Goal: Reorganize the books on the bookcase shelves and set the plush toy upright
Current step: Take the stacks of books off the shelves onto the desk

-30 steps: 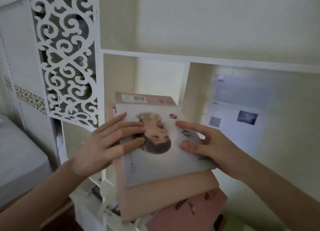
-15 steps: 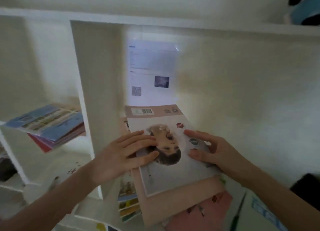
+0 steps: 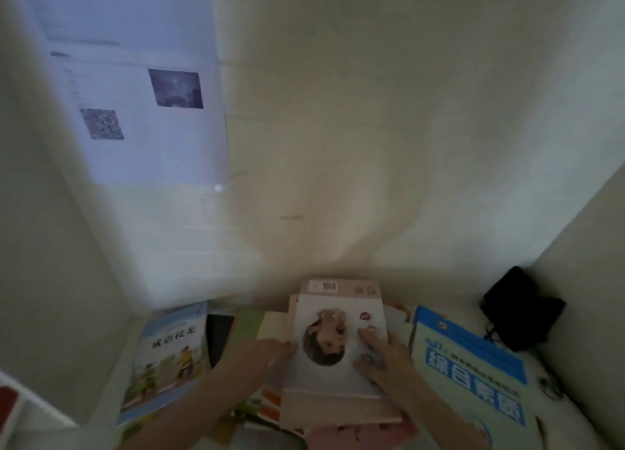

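**Bookcase bay (image 3: 372, 145): a book stack (image 3: 338, 409) under two hands**

Cream walls close the bay at back and sides; books lie flat across its floor. Topmost on the stack sits the portrait book (image 3: 333, 378), cover up; a pink book (image 3: 341, 285) with a barcode sticks out just behind it; more pinkish covers show beneath its near edge.

The left hand (image 3: 267, 348), blurred, meets the portrait book's left edge with fingers stretched out, touching and not clasping; the right hand (image 3: 385, 358) lies on the cover's right part, fingers spread flat, grasping nothing.

Left of the portrait book lies a dark book (image 3: 220, 334); farther left, an illustrated children's book (image 3: 169, 358). Right of it lies a pale booklet (image 3: 473, 375) with large blue lettering; beyond that, in the far right corner, is a black pouch (image 3: 521, 307). High to the portrait book's left, a printed sheet (image 3: 135, 118) hangs on the wall.
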### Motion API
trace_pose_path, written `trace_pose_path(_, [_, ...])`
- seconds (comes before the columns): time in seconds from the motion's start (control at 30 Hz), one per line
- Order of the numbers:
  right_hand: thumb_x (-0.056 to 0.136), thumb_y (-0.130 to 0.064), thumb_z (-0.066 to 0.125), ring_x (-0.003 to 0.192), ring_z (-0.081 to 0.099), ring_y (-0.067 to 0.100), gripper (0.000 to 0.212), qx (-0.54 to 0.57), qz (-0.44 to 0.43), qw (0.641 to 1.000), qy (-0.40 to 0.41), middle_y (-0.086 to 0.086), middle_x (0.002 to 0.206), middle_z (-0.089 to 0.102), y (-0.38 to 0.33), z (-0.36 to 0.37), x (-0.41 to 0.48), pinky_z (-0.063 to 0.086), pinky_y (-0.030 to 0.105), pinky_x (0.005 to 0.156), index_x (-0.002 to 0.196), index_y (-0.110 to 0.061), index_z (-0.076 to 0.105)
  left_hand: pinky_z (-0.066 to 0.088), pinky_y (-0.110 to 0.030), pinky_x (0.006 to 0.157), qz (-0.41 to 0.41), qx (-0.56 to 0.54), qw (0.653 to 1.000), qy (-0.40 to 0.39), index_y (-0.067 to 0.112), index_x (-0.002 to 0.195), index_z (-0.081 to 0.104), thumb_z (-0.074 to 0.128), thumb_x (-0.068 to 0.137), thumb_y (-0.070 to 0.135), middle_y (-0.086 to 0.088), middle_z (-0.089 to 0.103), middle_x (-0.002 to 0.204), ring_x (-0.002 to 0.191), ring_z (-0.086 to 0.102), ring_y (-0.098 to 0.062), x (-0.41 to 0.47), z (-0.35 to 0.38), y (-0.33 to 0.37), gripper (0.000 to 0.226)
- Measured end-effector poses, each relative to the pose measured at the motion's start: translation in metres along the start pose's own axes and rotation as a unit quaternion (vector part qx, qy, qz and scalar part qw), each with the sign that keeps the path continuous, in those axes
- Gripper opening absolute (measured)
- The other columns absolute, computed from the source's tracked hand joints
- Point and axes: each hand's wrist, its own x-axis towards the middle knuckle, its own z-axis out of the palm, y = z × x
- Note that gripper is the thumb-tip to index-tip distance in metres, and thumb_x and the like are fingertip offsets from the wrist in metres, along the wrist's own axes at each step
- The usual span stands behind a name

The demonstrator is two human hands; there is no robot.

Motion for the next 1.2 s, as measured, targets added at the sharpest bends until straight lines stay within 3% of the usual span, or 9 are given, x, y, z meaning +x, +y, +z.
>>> trace_pose_path(0.13, [0.08,-0.065,0.057,0.146,0.008,0.024,0.061,-0.012,-0.022,1.0,-0.011,-0.006,0.156,0.003,0.003,0.01,0.006,0.019,0.042,0.118,0.134,-0.052,0.031,0.048,-0.021,0.065,-0.056,-0.022,0.998,0.03,0.013,0.099,0.065,0.052,0.096,0.029,-0.002,0.07,0.094,0.066,0.061,-0.007,-0.004,0.009,-0.009,0.021])
trace_pose_path(0.2, [0.089,-0.045,0.058,0.147,0.004,0.02,0.056,-0.003,-0.024,1.0,-0.009,-0.004,0.158,-0.004,0.001,0.012,0.006,0.017,0.037,0.119,0.138,-0.045,0.031,0.047,-0.017,0.071,-0.079,-0.01,0.997,0.017,0.027,0.13,0.055,0.04,0.1,0.036,0.002,0.063,0.121,0.092,0.063,-0.011,-0.002,0.011,-0.021,0.034])
trace_pose_path(0.37, [0.096,-0.045,0.048,0.146,-0.015,0.024,0.056,-0.125,0.009,0.992,0.025,0.002,0.158,-0.017,-0.018,0.01,0.009,0.001,0.039,0.117,0.144,-0.044,0.019,0.043,-0.018,0.084,-0.146,-0.067,0.987,0.011,0.034,0.128,0.056,0.037,0.096,0.053,0.008,0.056,0.131,0.105,0.055,-0.007,0.0,-0.001,-0.015,0.041])
trace_pose_path(0.53, [0.054,-0.045,0.081,0.131,0.025,0.025,0.08,-0.301,-0.169,0.934,0.091,0.002,0.15,0.019,-0.083,0.034,0.009,0.044,0.056,0.095,0.125,-0.054,0.045,0.043,-0.008,0.085,-0.145,-0.163,0.974,0.061,0.022,0.125,0.059,0.047,0.098,0.035,0.01,0.058,0.126,0.104,0.053,-0.002,-0.032,-0.041,-0.033,0.033])
trace_pose_path(0.63, [0.049,-0.096,0.036,0.136,0.03,0.016,0.079,-0.152,-0.224,0.963,-0.013,-0.009,0.15,0.028,-0.157,0.074,-0.001,0.03,0.031,0.109,0.121,-0.065,0.04,0.051,-0.012,0.063,-0.153,-0.366,0.91,0.122,0.008,0.111,0.063,0.043,0.1,0.021,0.004,0.07,0.091,0.071,0.063,0.0,-0.08,-0.091,-0.052,0.026])
trace_pose_path(0.73, [0.07,-0.078,0.055,0.116,0.051,-0.004,0.05,0.055,-0.232,0.961,-0.142,-0.017,0.125,0.055,-0.231,0.125,-0.025,0.036,0.008,0.094,0.109,-0.046,0.055,0.055,-0.023,0.068,-0.172,-0.439,0.857,0.207,0.006,0.107,0.066,0.037,0.101,0.025,-0.003,0.074,0.089,0.077,0.07,-0.012,-0.152,-0.14,-0.079,0.035])
trace_pose_path(0.83, [0.085,-0.039,0.065,0.088,0.062,-0.009,0.014,0.162,-0.193,0.93,-0.266,-0.017,0.103,0.067,-0.3,0.17,-0.053,0.047,0.012,0.082,0.099,-0.042,0.063,0.055,-0.03,0.068,-0.158,-0.501,0.792,0.312,0.008,0.099,0.068,0.038,0.098,0.033,-0.007,0.075,0.091,0.081,0.072,-0.017,-0.227,-0.176,-0.103,0.04])
trace_pose_path(1.03, [0.06,-0.053,0.07,0.1,0.066,0.025,0.062,0.399,-0.008,0.8,-0.448,0.006,0.112,0.065,-0.42,0.243,-0.087,0.05,0.048,0.095,0.11,-0.019,0.059,0.051,-0.044,0.077,-0.16,-0.582,0.637,0.48,0.016,0.125,0.047,0.051,0.082,0.059,-0.007,0.065,0.109,0.106,0.059,-0.026,-0.324,-0.222,-0.149,0.061])
trace_pose_path(1.2, [0.068,-0.034,0.078,0.09,0.068,0.03,0.05,0.491,0.045,0.802,-0.339,0.014,0.103,0.071,-0.475,0.289,-0.093,0.058,0.042,0.071,0.11,-0.011,0.064,0.051,-0.038,0.073,-0.116,-0.562,0.65,0.498,0.026,0.112,0.052,0.057,0.071,0.059,-0.004,0.064,0.108,0.098,0.062,-0.021,-0.317,-0.266,-0.157,0.053])
